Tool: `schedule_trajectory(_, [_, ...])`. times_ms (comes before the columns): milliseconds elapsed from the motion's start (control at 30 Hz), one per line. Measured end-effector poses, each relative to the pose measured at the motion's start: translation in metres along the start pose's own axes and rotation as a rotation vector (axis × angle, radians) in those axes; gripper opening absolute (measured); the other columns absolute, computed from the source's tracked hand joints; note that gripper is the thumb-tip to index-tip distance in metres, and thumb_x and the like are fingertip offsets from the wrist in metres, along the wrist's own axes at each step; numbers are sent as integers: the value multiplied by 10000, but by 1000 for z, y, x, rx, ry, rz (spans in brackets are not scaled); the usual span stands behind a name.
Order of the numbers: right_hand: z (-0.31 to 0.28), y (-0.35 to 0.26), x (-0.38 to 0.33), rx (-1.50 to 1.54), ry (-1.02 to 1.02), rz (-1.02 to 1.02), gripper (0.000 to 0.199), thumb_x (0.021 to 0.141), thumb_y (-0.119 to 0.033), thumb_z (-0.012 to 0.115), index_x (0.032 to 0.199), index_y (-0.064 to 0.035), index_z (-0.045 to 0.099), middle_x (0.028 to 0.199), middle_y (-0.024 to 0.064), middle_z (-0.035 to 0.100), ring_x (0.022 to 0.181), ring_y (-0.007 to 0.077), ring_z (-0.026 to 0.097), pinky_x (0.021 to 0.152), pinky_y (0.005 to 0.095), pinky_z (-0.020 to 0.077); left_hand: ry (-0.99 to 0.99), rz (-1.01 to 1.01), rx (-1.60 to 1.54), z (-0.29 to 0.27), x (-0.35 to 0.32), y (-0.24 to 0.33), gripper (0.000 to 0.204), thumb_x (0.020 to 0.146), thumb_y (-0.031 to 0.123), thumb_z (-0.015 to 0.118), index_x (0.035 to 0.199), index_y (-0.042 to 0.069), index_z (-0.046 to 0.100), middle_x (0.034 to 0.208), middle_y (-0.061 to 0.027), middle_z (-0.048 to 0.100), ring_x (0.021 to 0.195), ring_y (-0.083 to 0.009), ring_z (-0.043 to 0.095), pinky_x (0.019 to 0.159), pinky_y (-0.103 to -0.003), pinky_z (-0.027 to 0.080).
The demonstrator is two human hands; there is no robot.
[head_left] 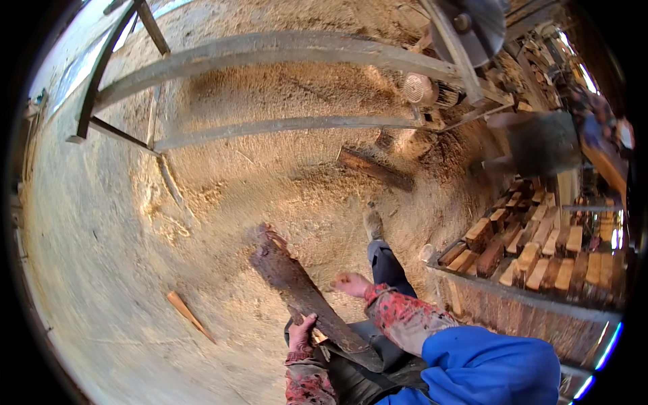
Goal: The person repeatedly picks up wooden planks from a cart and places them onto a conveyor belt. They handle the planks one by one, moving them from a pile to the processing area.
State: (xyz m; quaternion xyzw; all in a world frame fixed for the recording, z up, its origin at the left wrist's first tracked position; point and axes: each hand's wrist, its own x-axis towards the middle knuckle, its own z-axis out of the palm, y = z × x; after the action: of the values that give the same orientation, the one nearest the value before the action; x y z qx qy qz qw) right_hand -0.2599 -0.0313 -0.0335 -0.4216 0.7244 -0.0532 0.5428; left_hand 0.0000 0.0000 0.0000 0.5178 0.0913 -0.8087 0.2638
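Observation:
My left hand [302, 332] is wrapped round a rough, bark-covered log [297, 287]. The log slants from the lower middle up to the left, its splintered end farthest from me and its near end in front of my apron. Beside the log, just to its right, my right hand [351, 285] hangs apart from the wood with loosely extended fingers and nothing visible in it. My foot [372, 224] stands on the sawdust ahead.
A metal frame [297, 125] with a circular saw blade [476, 30] and a motor [420, 89] stands ahead. One wood piece [374, 167] lies on the sawdust floor, a thin offcut [189, 314] at left. Cut blocks [530, 253] fill a rack at right, near another person [594, 121].

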Motion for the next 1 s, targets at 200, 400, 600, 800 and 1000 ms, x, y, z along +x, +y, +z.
schedule_trajectory(200, [-117, 94, 138, -177, 127, 17, 408, 672, -458, 700, 724, -66, 598, 629, 116, 582, 588, 243, 556, 554, 383, 437, 105, 59, -171, 63, 48, -8, 380, 783, 40, 654, 1126, -44, 514, 965, -126, 629, 828, -254, 636, 737, -368, 542])
schedule_trajectory(400, [-264, 183, 270, -266, 274, 113, 420, 650, -345, 756, 872, -27, 596, 751, 78, 622, 672, 189, 581, 635, 329, 477, 176, 53, -123, 79, 136, -54, 359, 782, 72, 645, 1100, -43, 525, 920, -94, 626, 784, -201, 624, 700, -330, 522])
schedule_trajectory(600, [-344, 194, 364, -653, 324, 216, 588, 666, -353, 746, 1133, -36, 581, 1037, 156, 637, 994, 303, 600, 878, 386, 470, 193, 126, -157, 132, 186, -39, 463, 749, 116, 665, 1144, -58, 497, 960, -114, 620, 812, -218, 616, 757, -331, 501])
schedule_trajectory(800, [-377, 247, 450, -827, 376, 188, 872, 663, -362, 753, 1352, -18, 344, 1355, 219, 381, 1253, 358, 376, 1034, 431, 322, 251, 114, -44, 131, 238, -40, 662, 662, 196, 748, 1193, -53, 443, 1017, -135, 595, 886, -261, 602, 807, -371, 490])
schedule_trajectory(1000, [-369, 231, 481, -976, 358, 291, 1028, 550, -422, 818, 1363, -73, 295, 1362, 192, 343, 1227, 364, 382, 987, 524, 326, 338, 95, 9, 126, 277, -44, 736, 616, 188, 764, 1213, -56, 410, 1019, -163, 580, 877, -284, 600, 820, -403, 494])
